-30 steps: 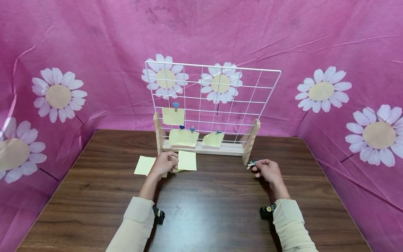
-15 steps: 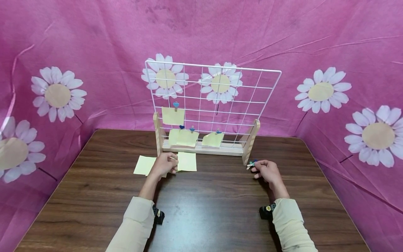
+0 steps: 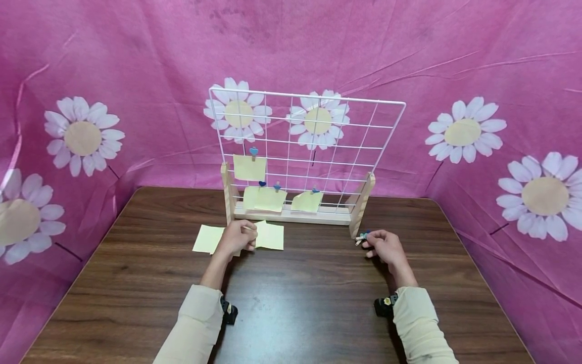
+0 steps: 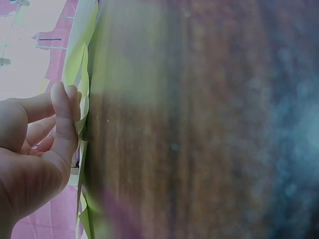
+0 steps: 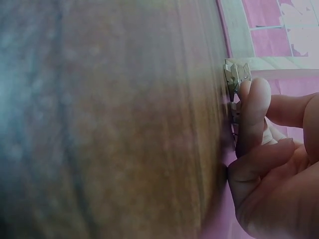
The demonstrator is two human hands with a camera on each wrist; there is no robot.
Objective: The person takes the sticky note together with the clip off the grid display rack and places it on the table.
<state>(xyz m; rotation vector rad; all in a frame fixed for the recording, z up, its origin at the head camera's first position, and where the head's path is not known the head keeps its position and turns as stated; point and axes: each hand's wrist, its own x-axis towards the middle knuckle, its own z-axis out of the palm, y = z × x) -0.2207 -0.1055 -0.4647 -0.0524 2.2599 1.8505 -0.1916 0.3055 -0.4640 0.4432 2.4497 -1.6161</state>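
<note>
A brown wood-grain table lies nearest. Left hand pinches the left edge of a pale-yellow square paper note; more yellow notes lie at left. Right hand is at small pale clips with bluish tops, right; cannot tell whether it grips one. Beyond: white wire grid on wooden stand, clipped notes on its lower half. Far: pink daisy-print cloth.

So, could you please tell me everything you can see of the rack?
The rack is a white wire grid held between two pale, wooden-looking side posts joined by a base bar. It stands upright on the table, near the far edge. Four yellow notes hang on its lower half, each held by a blue clip.
</note>
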